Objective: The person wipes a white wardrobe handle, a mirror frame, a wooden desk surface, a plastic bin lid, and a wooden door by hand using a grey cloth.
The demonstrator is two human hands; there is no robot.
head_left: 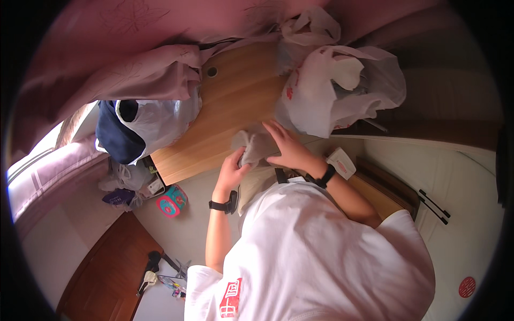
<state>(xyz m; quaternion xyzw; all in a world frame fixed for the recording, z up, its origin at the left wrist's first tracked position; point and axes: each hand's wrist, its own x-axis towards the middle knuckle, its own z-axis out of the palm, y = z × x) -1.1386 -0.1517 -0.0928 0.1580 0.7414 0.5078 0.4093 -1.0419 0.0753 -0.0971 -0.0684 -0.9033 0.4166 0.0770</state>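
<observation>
My left hand [232,172] pinches a small, bunched piece of grey-beige cloth [254,146] between thumb and fingers, at the front edge of the wooden desk [235,85]. Whether the cloth is a sock or something else I cannot make out. To its right is my right hand [293,151], thumb and fingers spread, a small gap between it and the cloth. Each wrist wears a black band.
White plastic bags [316,101] stand at the desk's right end. On its left lie another white bag [171,123] and dark blue cloth [118,136]. Pink curtains [128,27] hang behind. Below left are a pink-and-teal box [172,201] and a brown wooden panel [110,267].
</observation>
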